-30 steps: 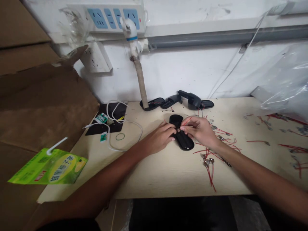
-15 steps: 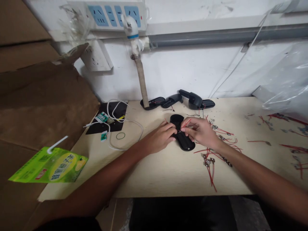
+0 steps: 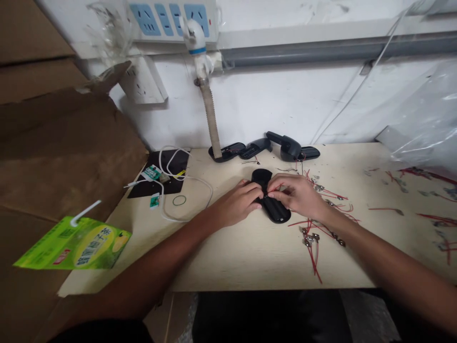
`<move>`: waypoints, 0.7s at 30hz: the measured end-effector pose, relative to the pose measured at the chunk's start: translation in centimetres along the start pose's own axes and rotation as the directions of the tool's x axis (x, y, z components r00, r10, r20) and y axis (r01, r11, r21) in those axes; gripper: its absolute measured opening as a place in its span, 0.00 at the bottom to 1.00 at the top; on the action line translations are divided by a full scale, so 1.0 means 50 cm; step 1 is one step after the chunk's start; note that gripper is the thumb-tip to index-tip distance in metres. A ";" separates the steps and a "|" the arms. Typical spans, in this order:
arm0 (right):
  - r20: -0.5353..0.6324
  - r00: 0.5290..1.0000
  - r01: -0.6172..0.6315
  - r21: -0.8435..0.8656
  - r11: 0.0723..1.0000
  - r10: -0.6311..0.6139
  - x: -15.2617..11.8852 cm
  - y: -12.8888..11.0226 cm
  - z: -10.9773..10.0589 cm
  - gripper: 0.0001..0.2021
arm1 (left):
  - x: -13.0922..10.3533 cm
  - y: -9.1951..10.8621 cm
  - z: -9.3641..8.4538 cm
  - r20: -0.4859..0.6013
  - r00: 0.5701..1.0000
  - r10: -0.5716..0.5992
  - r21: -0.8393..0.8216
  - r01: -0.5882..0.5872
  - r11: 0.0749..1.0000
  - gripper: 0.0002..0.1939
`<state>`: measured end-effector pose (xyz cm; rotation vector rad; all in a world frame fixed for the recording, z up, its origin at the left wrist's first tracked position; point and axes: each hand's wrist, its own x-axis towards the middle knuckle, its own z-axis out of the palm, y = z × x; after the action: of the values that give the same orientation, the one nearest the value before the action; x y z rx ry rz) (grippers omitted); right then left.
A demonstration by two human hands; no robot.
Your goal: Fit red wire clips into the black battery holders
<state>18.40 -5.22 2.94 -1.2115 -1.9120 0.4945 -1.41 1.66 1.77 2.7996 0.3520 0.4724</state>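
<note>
A black plastic housing (image 3: 276,210) with a rounded end and a long hollow body lies on the table between my hands. My left hand (image 3: 243,199) rests at its left edge, fingers bent and pressed together at the narrow middle; what they pinch there is too small to make out. From the other side my right hand (image 3: 293,190) pinches a thin red wire (image 3: 275,187) between thumb and forefinger, just over the same narrow part. The wire's far end is hidden by the fingers.
Metal pieces with red wires (image 3: 310,238) lie in clusters on the right. More black housings (image 3: 228,151) stand along the wall. A white cable (image 3: 205,183), a black sheet (image 3: 141,190) and a green drink pouch (image 3: 76,245) are on the left, beside a cardboard box (image 3: 71,143).
My right fingers have shifted slightly left and down with the red wire, and less of it shows above them. My left hand stays almost where it was.
</note>
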 end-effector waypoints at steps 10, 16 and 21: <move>0.076 0.990 0.130 -0.117 0.985 -0.122 0.001 -0.003 -0.006 0.06 | -0.001 -0.002 0.001 -0.019 1.000 0.007 0.011 -0.007 1.000 0.05; 0.125 0.979 0.184 -0.200 0.962 -0.161 -0.005 -0.006 -0.008 0.10 | 0.000 0.007 -0.002 -0.014 1.000 0.011 0.021 -0.010 1.000 0.05; 0.161 0.973 0.198 -0.211 0.957 -0.166 -0.006 -0.007 -0.009 0.10 | 0.001 0.006 -0.003 -0.018 1.000 0.020 0.010 -0.020 1.000 0.05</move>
<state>18.61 -5.71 3.34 -1.1510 -2.2262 0.2756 -1.36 1.42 2.01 2.8123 0.3314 0.5015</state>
